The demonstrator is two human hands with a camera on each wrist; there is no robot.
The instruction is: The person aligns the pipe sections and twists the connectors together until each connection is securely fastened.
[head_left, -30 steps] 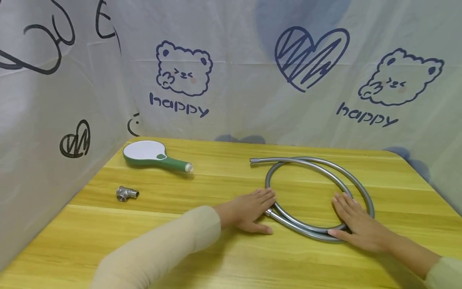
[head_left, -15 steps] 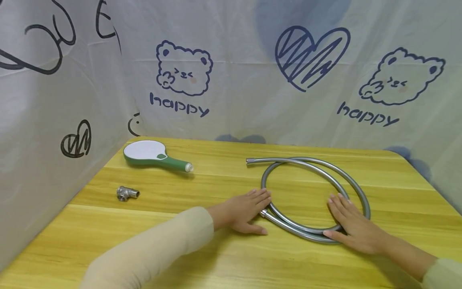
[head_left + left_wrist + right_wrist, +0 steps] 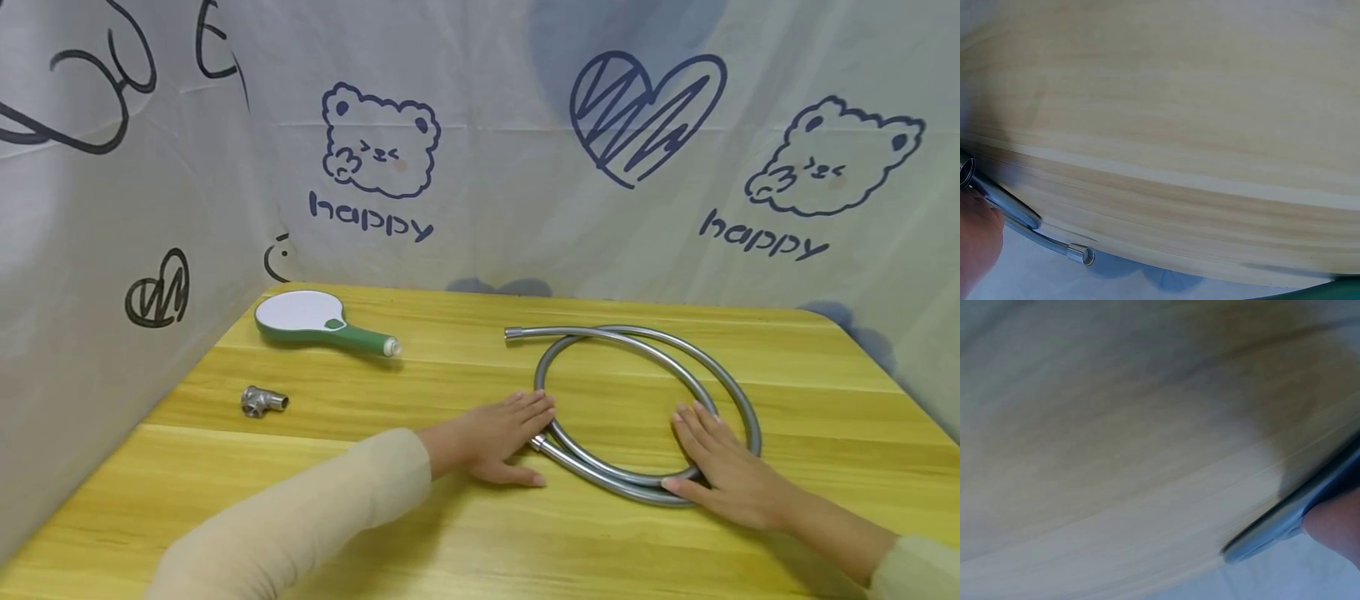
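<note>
A: What materials and shapes appear, from left to right?

B: A bright metal fitting [image 3: 262, 402], short and branched, lies at the far left. Beyond it rests a hand shower [image 3: 303, 321], its oval face white, its tapering handle green and smooth. A matte cream sleeve [image 3: 307, 512] leads to the left hand [image 3: 502, 437], which rests palm down on the left side of a coiled hose [image 3: 619, 488]. The hose, glossy grey with metal end collars, lies in overlapping loops on the yellow, wood-grained table [image 3: 637, 558]. The right hand [image 3: 731, 475] rests across its right side.

A: Is the hose clamped?

B: Both hands lie on it with fingers extended, rather than curled round it.

A: Which parts are obscured?

B: The left hand covers a stretch of coil beside the near collar; the right hand covers another. In the left wrist view, a green shape [image 3: 1335, 289] is cut off at the lower corner. The right wrist view is blurred.
</note>
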